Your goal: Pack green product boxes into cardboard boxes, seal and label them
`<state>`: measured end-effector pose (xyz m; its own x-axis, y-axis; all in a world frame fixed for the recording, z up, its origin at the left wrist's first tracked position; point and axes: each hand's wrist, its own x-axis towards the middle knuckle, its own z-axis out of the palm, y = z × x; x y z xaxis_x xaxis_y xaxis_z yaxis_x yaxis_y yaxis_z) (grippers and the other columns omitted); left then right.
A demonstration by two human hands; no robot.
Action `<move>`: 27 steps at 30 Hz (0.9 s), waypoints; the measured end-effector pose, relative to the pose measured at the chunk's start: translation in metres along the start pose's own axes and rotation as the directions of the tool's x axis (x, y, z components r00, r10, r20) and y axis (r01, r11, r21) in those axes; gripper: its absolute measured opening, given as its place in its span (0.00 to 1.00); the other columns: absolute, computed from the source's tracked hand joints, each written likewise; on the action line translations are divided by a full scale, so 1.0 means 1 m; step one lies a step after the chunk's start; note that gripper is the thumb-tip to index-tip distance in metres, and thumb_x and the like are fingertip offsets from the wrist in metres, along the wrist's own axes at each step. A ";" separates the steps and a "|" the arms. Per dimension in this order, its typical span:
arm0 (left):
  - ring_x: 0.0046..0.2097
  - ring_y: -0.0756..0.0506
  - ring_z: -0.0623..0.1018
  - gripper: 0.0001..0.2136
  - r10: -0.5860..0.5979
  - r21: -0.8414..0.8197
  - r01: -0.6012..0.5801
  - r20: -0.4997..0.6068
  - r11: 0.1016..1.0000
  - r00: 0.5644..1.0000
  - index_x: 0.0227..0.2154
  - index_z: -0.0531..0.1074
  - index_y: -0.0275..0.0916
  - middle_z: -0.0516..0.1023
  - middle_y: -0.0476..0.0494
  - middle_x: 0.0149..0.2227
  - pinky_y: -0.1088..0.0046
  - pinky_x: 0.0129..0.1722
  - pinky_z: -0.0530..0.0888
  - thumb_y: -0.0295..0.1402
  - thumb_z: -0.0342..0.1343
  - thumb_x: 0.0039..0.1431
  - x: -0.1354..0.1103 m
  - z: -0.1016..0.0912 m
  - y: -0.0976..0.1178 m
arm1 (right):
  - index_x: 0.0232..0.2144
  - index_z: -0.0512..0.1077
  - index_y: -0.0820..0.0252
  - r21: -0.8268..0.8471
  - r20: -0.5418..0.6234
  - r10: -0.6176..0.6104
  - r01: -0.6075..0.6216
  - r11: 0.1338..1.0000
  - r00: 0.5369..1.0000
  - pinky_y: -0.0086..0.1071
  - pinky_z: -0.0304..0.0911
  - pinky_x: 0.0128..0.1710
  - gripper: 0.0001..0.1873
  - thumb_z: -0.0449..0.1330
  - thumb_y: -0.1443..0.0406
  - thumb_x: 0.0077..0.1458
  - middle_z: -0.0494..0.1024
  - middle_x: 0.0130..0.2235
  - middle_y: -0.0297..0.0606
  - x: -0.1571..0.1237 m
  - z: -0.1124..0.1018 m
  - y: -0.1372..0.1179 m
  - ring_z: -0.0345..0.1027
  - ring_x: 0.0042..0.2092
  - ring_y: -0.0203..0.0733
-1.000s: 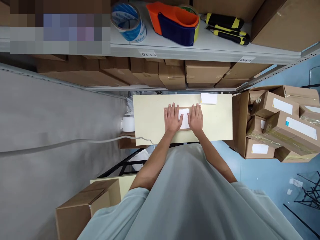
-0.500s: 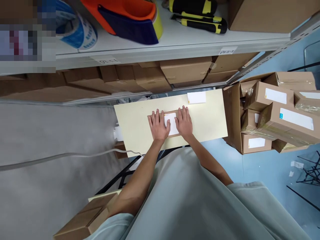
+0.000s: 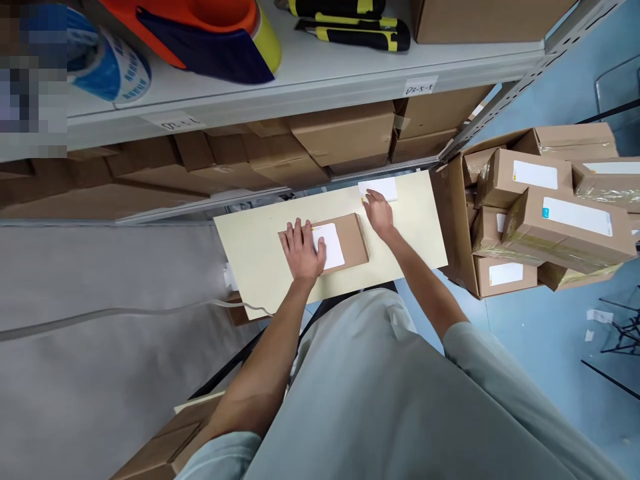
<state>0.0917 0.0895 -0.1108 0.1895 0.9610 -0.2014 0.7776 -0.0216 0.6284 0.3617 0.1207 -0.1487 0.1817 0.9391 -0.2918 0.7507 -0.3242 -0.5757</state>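
A flat brown cardboard box (image 3: 354, 240) lies on the pale yellow tabletop (image 3: 255, 267), with a white label (image 3: 329, 245) on its upper face. My left hand (image 3: 303, 252) rests on the left part of the box, fingers spread, its thumb over the label's edge. My right hand (image 3: 379, 215) is farther back, beyond the box's right end. Its fingers are curled together at the near left corner of a white label stack (image 3: 383, 189) by the table's back edge. How firmly the fingertips grip is hard to make out.
A large open carton (image 3: 455, 227) filled with labelled parcels (image 3: 565, 223) adjoins the table's right end. Above the back edge runs a shelf (image 3: 340, 83) bearing a tape dispenser (image 3: 200, 40) and box cutters (image 3: 357, 33). A grey cable (image 3: 125, 311) crosses at left.
My right hand has left the box and moved back and right to the label stack, its fingers curling. My left hand stays on the box. The view has shifted slightly.
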 end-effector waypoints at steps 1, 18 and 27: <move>0.85 0.30 0.41 0.37 -0.001 0.003 0.001 0.002 1.000 1.000 0.78 0.61 0.41 0.52 0.34 0.83 0.41 0.81 0.30 0.52 0.53 0.71 0.000 0.000 0.000 | 0.63 0.79 0.67 -0.015 0.038 0.000 0.000 1.000 0.999 0.50 0.64 0.76 0.24 0.49 0.68 0.75 0.74 0.72 0.49 0.012 -0.002 0.008 0.64 0.74 0.53; 0.84 0.31 0.46 0.32 0.057 0.170 -0.058 0.012 0.984 0.998 0.77 0.62 0.34 0.56 0.30 0.81 0.41 0.82 0.38 0.45 0.43 0.78 0.012 0.005 0.023 | 0.51 0.83 0.64 -0.150 0.132 0.033 -0.013 0.989 0.991 0.43 0.71 0.57 0.22 0.51 0.77 0.71 0.81 0.61 0.55 0.035 -0.025 0.005 0.78 0.55 0.55; 0.83 0.35 0.52 0.31 0.314 0.132 -0.367 0.304 0.921 0.899 0.77 0.59 0.29 0.57 0.29 0.81 0.50 0.83 0.51 0.39 0.44 0.78 0.073 0.050 0.123 | 0.36 0.82 0.59 0.369 -0.096 0.136 -0.092 0.925 0.986 0.34 0.72 0.51 0.07 0.66 0.64 0.67 0.86 0.44 0.39 0.026 -0.038 0.027 0.80 0.42 0.41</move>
<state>0.2310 0.1437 -0.0861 0.5971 0.7736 -0.2123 0.7260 -0.4086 0.5531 0.4113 0.1408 -0.1429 0.3423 0.8926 -0.2933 0.4435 -0.4287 -0.7871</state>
